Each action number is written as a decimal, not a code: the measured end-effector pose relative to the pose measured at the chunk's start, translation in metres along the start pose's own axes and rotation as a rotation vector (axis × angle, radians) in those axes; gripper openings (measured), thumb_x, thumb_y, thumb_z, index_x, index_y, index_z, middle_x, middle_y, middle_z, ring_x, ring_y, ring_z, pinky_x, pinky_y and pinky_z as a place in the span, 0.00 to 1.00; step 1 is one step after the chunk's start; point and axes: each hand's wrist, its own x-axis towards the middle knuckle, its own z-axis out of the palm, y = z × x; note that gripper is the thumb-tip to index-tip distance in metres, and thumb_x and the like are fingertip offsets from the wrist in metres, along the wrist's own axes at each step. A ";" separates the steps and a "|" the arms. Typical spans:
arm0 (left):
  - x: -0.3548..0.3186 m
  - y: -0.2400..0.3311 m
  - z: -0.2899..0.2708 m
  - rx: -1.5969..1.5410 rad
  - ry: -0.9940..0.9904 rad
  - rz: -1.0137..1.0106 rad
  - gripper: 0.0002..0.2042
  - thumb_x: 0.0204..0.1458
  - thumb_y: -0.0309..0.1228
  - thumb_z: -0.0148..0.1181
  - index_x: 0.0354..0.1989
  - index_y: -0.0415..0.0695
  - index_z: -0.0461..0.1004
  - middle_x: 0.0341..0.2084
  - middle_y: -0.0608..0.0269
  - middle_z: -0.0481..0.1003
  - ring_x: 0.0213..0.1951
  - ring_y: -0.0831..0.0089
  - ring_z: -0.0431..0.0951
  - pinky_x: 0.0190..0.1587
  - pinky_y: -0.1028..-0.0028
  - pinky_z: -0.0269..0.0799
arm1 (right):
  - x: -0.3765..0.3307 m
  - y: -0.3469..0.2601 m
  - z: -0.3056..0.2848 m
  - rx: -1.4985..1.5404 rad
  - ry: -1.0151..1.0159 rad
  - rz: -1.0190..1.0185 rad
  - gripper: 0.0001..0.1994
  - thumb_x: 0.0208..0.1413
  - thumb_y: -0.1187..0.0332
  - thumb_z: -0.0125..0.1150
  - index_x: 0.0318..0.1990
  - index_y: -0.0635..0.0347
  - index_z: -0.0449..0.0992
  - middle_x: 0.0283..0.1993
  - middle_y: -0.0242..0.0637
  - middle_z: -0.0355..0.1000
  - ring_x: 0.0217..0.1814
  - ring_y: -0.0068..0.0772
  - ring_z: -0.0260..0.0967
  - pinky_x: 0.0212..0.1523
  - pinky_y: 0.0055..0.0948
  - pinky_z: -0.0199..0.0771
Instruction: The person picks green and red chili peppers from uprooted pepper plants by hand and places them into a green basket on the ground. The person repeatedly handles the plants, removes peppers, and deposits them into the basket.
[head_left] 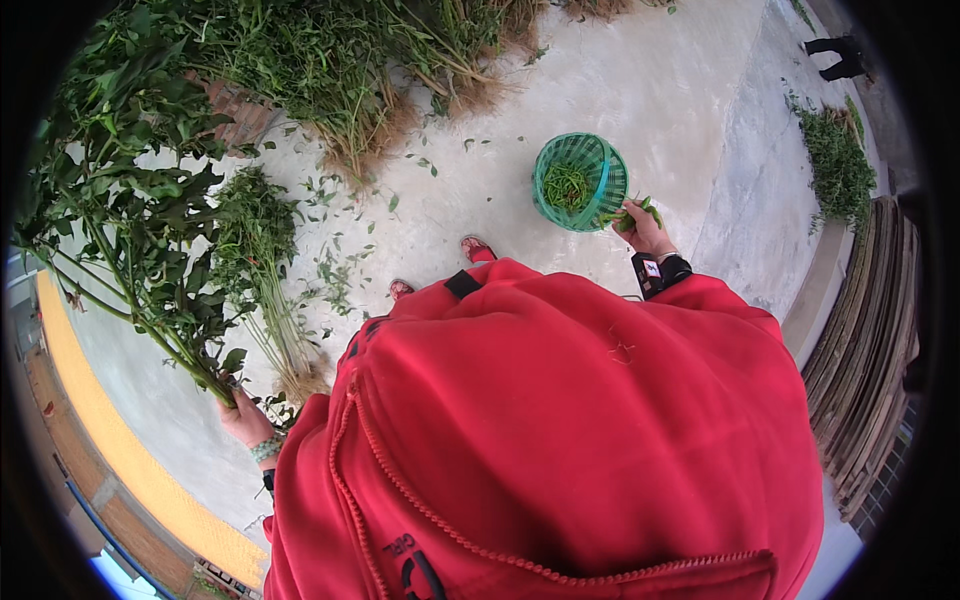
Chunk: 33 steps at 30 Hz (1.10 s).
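The left hand (245,420) grips a leafy plant (180,345) by its stems, near left; the right hand (648,236) holds green pods (646,209) just beside the basket (613,178), farther right. Releasing them low over its opening, plant kept clear, should limit spills

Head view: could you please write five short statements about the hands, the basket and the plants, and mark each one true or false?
1. The left hand holds a leafy plant by its stems. True.
2. The green basket contains slender green pieces. True.
3. The basket stands beside the left hand. False: it stands beside the right hand.
4. The right hand is empty. False: its grip is on a small green bunch.
5. Several plants with roots lie on the pale floor. True.
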 end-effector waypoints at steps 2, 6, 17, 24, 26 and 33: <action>-0.003 0.003 -0.001 0.051 -0.023 -0.024 0.14 0.52 0.20 0.47 0.48 0.38 0.70 0.36 0.67 0.73 0.32 0.82 0.68 0.35 0.80 0.65 | 0.003 0.011 -0.029 -0.009 0.050 -0.020 0.06 0.54 0.69 0.52 0.38 0.59 0.67 0.32 0.36 0.69 0.29 0.31 0.70 0.30 0.32 0.76; -0.013 0.014 -0.002 0.123 -0.059 -0.050 0.13 0.52 0.20 0.48 0.47 0.38 0.70 0.35 0.67 0.73 0.32 0.83 0.67 0.34 0.81 0.64 | 0.023 0.008 -0.034 -0.059 0.112 -0.093 0.10 0.54 0.69 0.53 0.43 0.59 0.66 0.33 0.36 0.69 0.31 0.30 0.70 0.29 0.32 0.75; -0.034 0.045 0.008 -0.185 -0.130 -0.132 0.05 0.52 0.25 0.54 0.37 0.40 0.69 0.24 0.71 0.70 0.25 0.85 0.63 0.26 0.82 0.61 | 0.094 -0.006 -0.017 -0.330 0.062 0.086 0.25 0.55 0.67 0.51 0.60 0.54 0.54 0.54 0.38 0.61 0.55 0.40 0.61 0.44 0.38 0.69; -0.030 0.040 0.007 -0.099 -0.026 -0.214 0.05 0.55 0.28 0.52 0.35 0.39 0.70 0.20 0.72 0.68 0.23 0.86 0.64 0.24 0.83 0.59 | 0.088 -0.032 0.092 -0.337 -0.242 0.046 0.18 0.53 0.68 0.53 0.52 0.56 0.62 0.49 0.36 0.65 0.50 0.36 0.65 0.44 0.33 0.69; -0.030 0.033 0.003 -0.041 0.054 -0.196 0.05 0.55 0.29 0.52 0.34 0.39 0.70 0.19 0.73 0.68 0.21 0.86 0.63 0.23 0.83 0.59 | 0.073 -0.049 0.147 -0.392 -0.348 0.034 0.17 0.54 0.67 0.53 0.51 0.58 0.63 0.49 0.37 0.65 0.49 0.33 0.66 0.45 0.30 0.68; -0.028 0.006 -0.023 -0.038 0.297 -0.268 0.11 0.53 0.34 0.54 0.33 0.38 0.72 0.15 0.67 0.69 0.19 0.83 0.65 0.22 0.79 0.62 | -0.014 -0.079 0.354 -0.629 -0.748 -0.162 0.12 0.57 0.68 0.49 0.48 0.58 0.66 0.48 0.33 0.67 0.46 0.26 0.67 0.44 0.25 0.68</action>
